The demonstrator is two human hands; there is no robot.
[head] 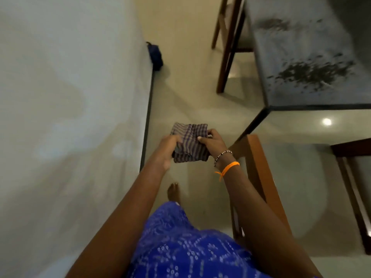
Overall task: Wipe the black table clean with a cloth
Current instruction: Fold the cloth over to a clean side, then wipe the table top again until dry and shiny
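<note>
In the middle of the frame both hands hold a cloth [189, 142] in the air above the pale floor [186, 93]. The cloth is folded into a thick, roughly square pad. It is grey-brown with thin purple-blue stripes, and the stripes run in a different direction on the upper part than on the lower part, so a checked pattern shows near the fold. Its lower edge hangs a little loose and is wrinkled.

The left hand [167, 152] grips the left side of the cloth, with the fingers closed under the fabric. The right hand [212, 142] pinches the right side, the thumb lying on top of the cloth. On the right wrist there is a bead bracelet [221, 156] and an orange thread [228, 167].

The table [301, 63] is in the upper right of the frame, well apart from the cloth. Its dark top looks dusty and grey, with two darker patches of small specks, one near the front corner and one further back. The picture is blurred there, so I cannot tell what the specks are.

A wooden chair [259, 171] stands at the right, just beside the right forearm. Another chair [226, 47] stands behind the table at the top. A small blue bag [155, 55] lies by the wall [70, 87] in the upper middle. A blue patterned dress [180, 243] and a bare foot [173, 192] show at the bottom.
</note>
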